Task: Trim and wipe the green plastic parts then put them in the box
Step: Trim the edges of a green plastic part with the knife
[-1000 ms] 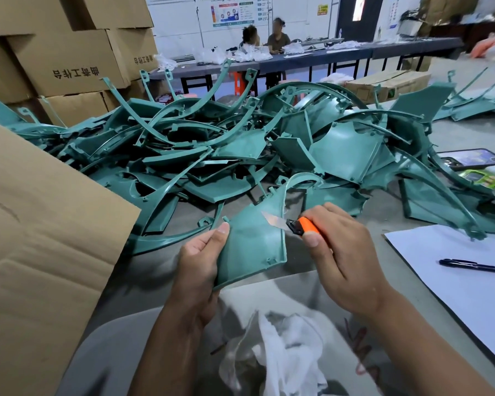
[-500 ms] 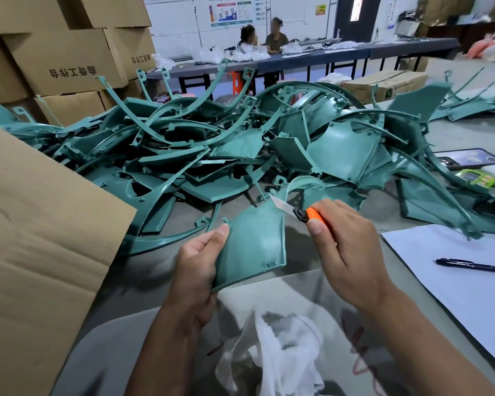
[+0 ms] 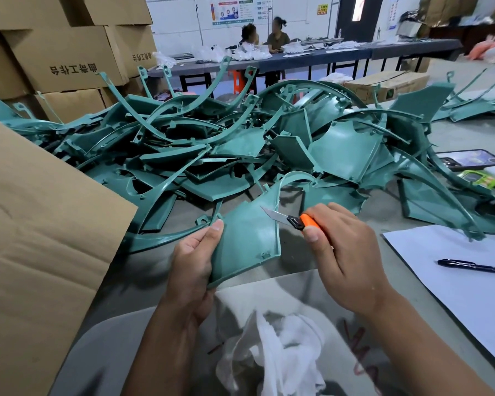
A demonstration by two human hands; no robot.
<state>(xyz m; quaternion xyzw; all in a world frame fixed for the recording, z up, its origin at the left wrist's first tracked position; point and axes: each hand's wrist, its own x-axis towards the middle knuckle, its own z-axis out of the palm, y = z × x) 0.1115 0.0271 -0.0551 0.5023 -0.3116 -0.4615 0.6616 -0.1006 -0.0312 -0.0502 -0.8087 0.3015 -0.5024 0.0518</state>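
My left hand point(image 3: 193, 260) grips a green plastic part point(image 3: 247, 237), a curved panel with a thin hooked arm at its top, held upright above the table. My right hand point(image 3: 345, 254) holds an orange utility knife point(image 3: 295, 220) whose blade lies against the panel's right edge near the top. A white cloth point(image 3: 280, 347) lies crumpled in my lap below both hands. A large pile of green parts point(image 3: 240, 144) covers the table beyond. A cardboard box flap point(image 3: 40, 238) rises at the left.
White paper point(image 3: 455, 270) with a black pen point(image 3: 473, 266) lies at the right, a phone point(image 3: 469, 160) behind it. Stacked cartons point(image 3: 63, 61) stand at the back left. Two people sit at a far table point(image 3: 312, 57).
The knife moved up the panel's right edge and then came partway back down it. My left hand has kept the part in the same grip.
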